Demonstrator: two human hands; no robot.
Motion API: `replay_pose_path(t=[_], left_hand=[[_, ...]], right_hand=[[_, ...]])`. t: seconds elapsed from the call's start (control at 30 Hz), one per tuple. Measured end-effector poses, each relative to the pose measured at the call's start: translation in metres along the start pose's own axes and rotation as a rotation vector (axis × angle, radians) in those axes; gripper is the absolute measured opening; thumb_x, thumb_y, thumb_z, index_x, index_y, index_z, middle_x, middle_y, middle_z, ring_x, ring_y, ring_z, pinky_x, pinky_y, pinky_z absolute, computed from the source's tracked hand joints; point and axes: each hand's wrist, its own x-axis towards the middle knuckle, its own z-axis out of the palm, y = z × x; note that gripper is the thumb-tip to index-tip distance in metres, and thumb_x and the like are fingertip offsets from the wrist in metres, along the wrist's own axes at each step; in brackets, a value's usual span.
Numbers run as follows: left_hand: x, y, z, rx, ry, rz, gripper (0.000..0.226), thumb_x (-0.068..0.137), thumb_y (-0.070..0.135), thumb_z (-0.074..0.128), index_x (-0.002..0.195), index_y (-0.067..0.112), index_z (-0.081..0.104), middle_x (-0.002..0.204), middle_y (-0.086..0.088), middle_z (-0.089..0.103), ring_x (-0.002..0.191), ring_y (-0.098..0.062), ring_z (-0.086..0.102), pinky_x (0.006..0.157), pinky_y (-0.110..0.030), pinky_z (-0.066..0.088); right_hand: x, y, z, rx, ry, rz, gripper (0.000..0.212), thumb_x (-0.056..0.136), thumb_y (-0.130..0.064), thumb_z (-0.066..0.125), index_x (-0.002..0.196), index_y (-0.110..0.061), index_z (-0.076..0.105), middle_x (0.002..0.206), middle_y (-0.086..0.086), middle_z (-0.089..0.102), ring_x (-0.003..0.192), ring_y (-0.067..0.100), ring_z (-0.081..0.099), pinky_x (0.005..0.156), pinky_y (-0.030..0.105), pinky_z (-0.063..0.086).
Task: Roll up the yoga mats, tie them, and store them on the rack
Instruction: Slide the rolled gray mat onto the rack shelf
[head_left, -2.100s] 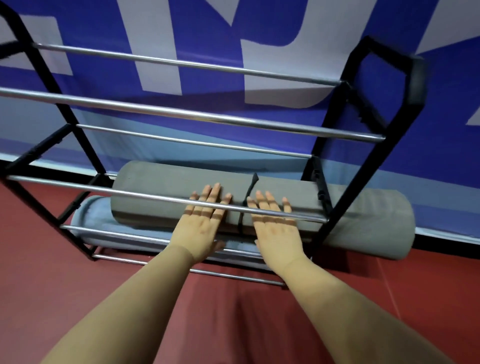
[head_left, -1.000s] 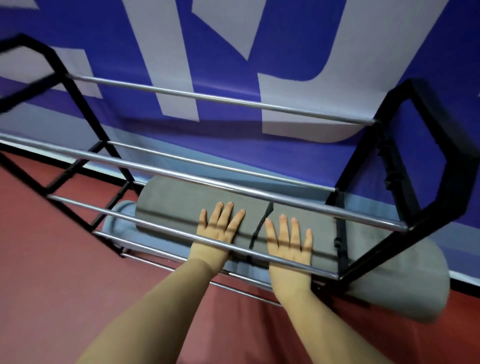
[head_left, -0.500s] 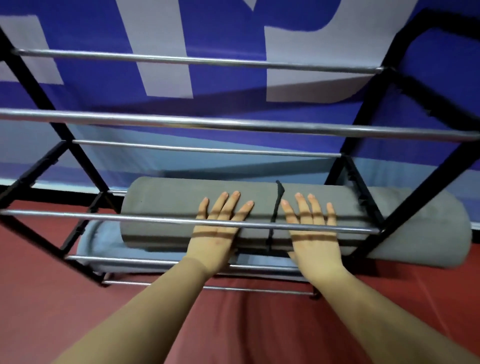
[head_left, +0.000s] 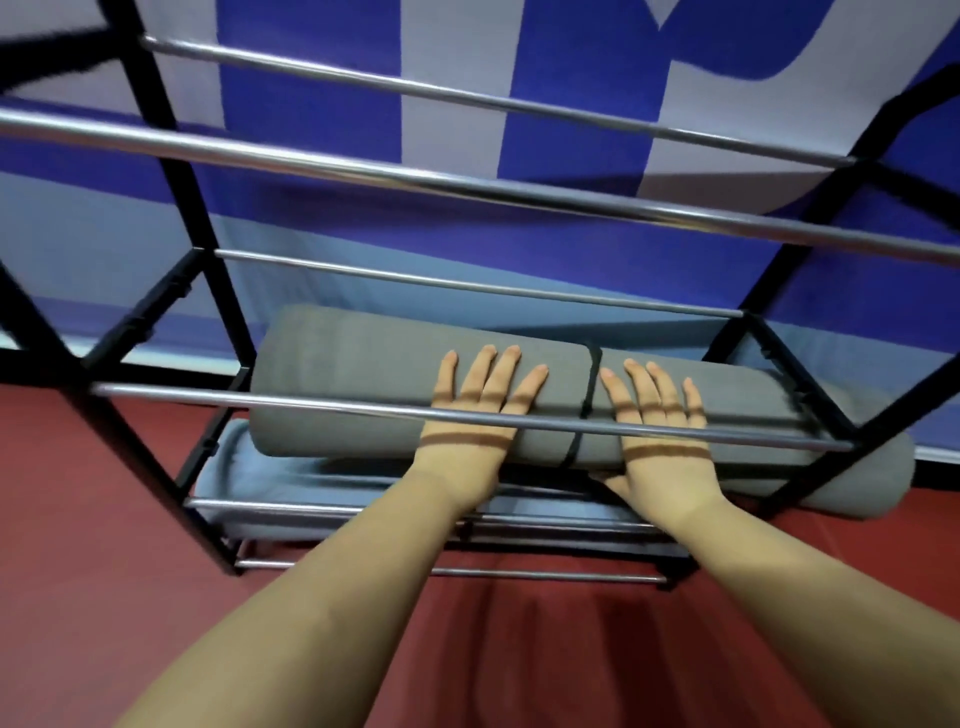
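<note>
A rolled grey yoga mat (head_left: 363, 374) lies lengthwise in the lower part of the black rack (head_left: 171, 176), tied around its middle by a black strap (head_left: 589, 384). Its right end sticks out past the rack's right side. Under it lies a rolled light blue mat (head_left: 244, 467). My left hand (head_left: 475, 415) rests flat on the grey mat left of the strap, fingers spread. My right hand (head_left: 657, 431) lies flat on it right of the strap. A silver rail (head_left: 260, 402) crosses in front of both hands.
The rack has several silver cross rails (head_left: 467, 182) at upper levels, with nothing on them. Behind it hangs a blue and white banner wall (head_left: 571, 93). The floor (head_left: 78, 545) is dark red.
Both hands stay flat on the grey mat on either side of the strap. The view has shifted and tilted as my head moved; the mat's position in the rack looks the same.
</note>
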Motion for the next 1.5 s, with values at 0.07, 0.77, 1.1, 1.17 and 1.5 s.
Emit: replay_pose_path(t=[0.07,0.77,1.1,1.17,1.5], left_hand=[[-0.007,-0.018,0.002,0.007,-0.026,-0.028,0.093,0.088,0.026,0.054,0.148,0.027,-0.017,0.157,-0.006,-0.014,0.145,-0.028,-0.011,0.110,-0.051,-0.016],[-0.023,-0.055,-0.026,0.029,-0.071,-0.061,0.083,0.090,0.010,0.045,0.150,0.021,-0.012,0.158,-0.010,-0.009,0.145,-0.030,-0.007,0.112,-0.053,-0.010],[-0.036,-0.048,-0.025,0.034,-0.103,-0.088,0.089,0.087,0.009,0.048,0.149,0.021,-0.016,0.157,-0.010,-0.015,0.144,-0.031,-0.011,0.111,-0.054,-0.012],[-0.039,-0.048,-0.026,0.041,-0.111,-0.091,0.089,0.088,0.007,0.047,0.149,0.021,-0.016,0.157,-0.009,-0.015,0.144,-0.030,-0.011,0.112,-0.054,-0.011],[-0.047,-0.050,-0.032,0.110,-0.061,-0.090,0.090,0.088,0.012,0.050,0.149,0.021,-0.016,0.157,-0.010,-0.013,0.145,-0.030,-0.007,0.113,-0.054,-0.006]], right_hand=[[0.010,-0.016,0.001,0.006,0.022,-0.034,0.128,0.028,-0.042,0.093,0.138,-0.010,0.035,0.137,0.021,0.043,0.128,0.035,0.033,0.105,0.056,0.018],[0.032,-0.058,-0.010,0.066,0.027,-0.012,0.124,0.030,-0.043,0.093,0.136,-0.010,0.036,0.134,0.024,0.048,0.126,0.034,0.032,0.104,0.055,0.017],[0.023,-0.064,-0.018,0.079,-0.050,-0.021,0.128,0.025,-0.041,0.094,0.135,-0.010,0.037,0.133,0.023,0.050,0.123,0.041,0.047,0.104,0.055,0.018],[0.021,-0.066,-0.020,0.079,-0.047,-0.015,0.129,0.023,-0.040,0.094,0.135,-0.011,0.036,0.132,0.023,0.052,0.120,0.042,0.051,0.106,0.056,0.021],[0.021,-0.072,-0.034,0.061,-0.114,-0.014,0.118,0.023,-0.044,0.094,0.129,-0.007,0.056,0.128,0.021,0.056,0.116,0.041,0.056,0.095,0.064,0.037]])
